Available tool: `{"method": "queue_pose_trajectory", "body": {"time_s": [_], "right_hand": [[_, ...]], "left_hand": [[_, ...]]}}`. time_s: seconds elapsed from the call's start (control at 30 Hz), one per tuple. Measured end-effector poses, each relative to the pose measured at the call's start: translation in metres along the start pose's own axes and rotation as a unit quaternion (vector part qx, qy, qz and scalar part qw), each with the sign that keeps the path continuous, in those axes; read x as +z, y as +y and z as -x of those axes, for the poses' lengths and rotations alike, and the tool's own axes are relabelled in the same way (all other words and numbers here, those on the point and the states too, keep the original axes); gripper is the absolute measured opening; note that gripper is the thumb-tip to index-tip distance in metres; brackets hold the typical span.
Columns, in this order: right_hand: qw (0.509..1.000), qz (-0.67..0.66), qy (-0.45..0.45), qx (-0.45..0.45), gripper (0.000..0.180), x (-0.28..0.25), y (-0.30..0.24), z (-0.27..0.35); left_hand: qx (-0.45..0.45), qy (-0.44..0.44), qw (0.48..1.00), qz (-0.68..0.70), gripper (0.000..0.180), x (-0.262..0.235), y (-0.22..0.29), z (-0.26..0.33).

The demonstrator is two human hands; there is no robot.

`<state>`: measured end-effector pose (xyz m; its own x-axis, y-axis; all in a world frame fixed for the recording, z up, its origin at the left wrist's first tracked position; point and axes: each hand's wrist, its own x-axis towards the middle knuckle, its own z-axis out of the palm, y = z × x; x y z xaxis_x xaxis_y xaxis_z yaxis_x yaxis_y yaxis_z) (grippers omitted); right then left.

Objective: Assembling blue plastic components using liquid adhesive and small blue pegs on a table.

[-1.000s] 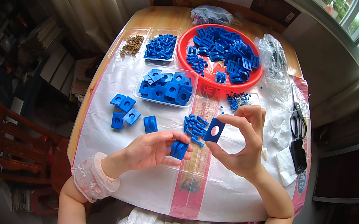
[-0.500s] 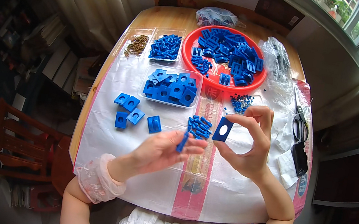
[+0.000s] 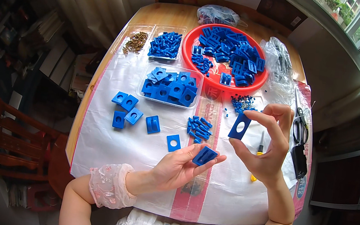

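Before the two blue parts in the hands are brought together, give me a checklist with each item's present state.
1. Right hand grips the flat blue plate with the hole between thumb and fingers: ok.
2. Left hand carries the slotted blue block on its fingertips: ok, though it lies loosely, not pinched.
3. The two parts are apart, not yet touching: ok.
4. Plate's hole faces the camera, unobstructed: ok.
5. Which face of the block should meet the plate: cannot tell.
6. White sheet below the hands to catch a dropped part, with a loose square blue plate lying nearby: ok.
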<state>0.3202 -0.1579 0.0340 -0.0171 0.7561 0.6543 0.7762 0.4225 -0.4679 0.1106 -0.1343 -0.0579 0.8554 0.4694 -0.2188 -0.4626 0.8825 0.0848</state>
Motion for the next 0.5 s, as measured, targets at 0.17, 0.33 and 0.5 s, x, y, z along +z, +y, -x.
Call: {"method": "queue_pose_trajectory", "body": {"time_s": [0.17, 0.33, 0.5], "right_hand": [[1.000, 0.001, -0.010, -0.002, 0.050, 0.001, 0.000, 0.000], [1.000, 0.008, -0.023, -0.006, 0.049, 0.004, 0.001, 0.001], [1.000, 0.006, -0.017, -0.004, 0.049, 0.004, 0.003, 0.000]], "left_hand": [[0.011, 0.003, 1.000, 0.016, 0.036, 0.000, 0.008, 0.003], [0.026, 0.013, 1.000, -0.008, 0.040, 0.006, 0.010, 0.001], [0.023, 0.005, 0.999, -0.043, 0.042, 0.004, 0.011, 0.004]]}}
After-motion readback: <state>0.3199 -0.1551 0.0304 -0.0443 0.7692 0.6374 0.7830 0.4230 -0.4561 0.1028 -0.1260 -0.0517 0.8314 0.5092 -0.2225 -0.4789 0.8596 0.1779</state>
